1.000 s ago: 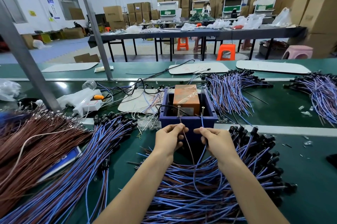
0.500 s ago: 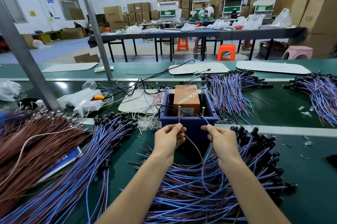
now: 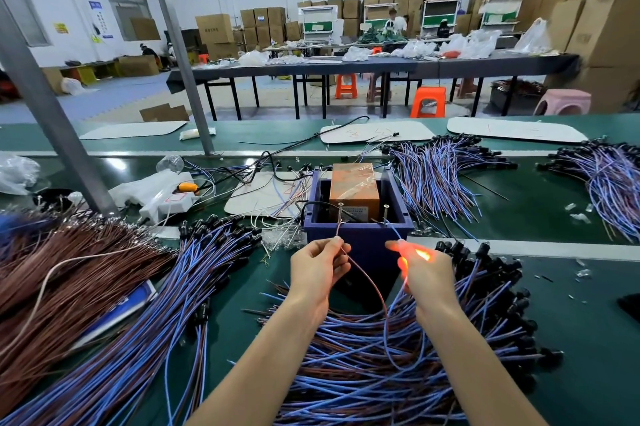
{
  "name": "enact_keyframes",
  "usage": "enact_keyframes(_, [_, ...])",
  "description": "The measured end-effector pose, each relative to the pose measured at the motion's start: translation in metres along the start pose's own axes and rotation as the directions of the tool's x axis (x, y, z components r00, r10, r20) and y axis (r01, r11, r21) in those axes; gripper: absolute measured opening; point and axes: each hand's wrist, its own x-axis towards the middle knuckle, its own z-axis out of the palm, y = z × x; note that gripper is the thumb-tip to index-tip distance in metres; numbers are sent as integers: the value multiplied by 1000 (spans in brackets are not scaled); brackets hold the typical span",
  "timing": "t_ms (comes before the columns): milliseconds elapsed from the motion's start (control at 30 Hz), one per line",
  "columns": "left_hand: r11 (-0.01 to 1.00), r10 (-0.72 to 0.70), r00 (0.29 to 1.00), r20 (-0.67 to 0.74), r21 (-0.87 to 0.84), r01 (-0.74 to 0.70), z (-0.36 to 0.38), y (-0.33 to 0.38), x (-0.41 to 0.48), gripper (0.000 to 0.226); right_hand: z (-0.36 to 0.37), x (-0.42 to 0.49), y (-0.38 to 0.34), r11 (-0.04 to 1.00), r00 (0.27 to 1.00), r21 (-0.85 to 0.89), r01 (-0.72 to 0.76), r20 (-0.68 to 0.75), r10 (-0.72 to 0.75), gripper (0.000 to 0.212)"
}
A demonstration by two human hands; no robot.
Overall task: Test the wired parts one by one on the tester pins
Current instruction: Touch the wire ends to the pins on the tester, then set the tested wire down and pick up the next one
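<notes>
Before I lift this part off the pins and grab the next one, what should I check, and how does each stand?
1. Thin brown wire on left metal pin: ok, left hand pinches it just below.
2. Thin blue wire on right metal pin: ok, right hand pinches it.
3. Part lights: ok, orange glow between right fingers.
4. Dark blue plastic tester box upright: ok.
5. Wires free of the pile of blue and brown wired parts: cannot tell.
</notes>
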Motion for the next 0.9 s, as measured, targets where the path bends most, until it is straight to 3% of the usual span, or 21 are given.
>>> enact_keyframes(100, [996, 12, 998, 65, 90, -17, -1, 2, -5, 11, 0, -11, -6, 997, 995, -35, 75, 76, -72, 16])
enact_keyframes(233, [974, 14, 952, 307, 210, -82, 1, 5, -19, 21, 7, -30, -16, 944, 933, -169, 284, 273, -232, 46])
enact_keyframes(400, [987, 36, 932, 362, 133, -90, -2, 17, -30, 19, 10, -37, -26, 970, 941, -88, 228, 277, -196, 56])
enact_keyframes(633, [997, 16, 972, 234, 68, -33, -19, 24, -30, 28, -11, -20, -31, 988, 969, 128, 81, 224, -108, 65])
enact_keyframes(767, [999, 24, 995, 100, 24, -26, -49, 24, -19, 29, -46, 7, -46, 907, 996, 418, 44, 54, -73, 58])
enact_keyframes(833, [990, 83, 996, 19, 117, -85, -71, 24, -12, 29, -66, 19, -50, 889, 995, 449, 94, -59, -75, 53])
enact_keyframes(900, [872, 256, 964, -69, 446, -199, -98, 26, -3, 28, -81, 27, -50, 932, 982, 340, 127, -174, -70, 44])
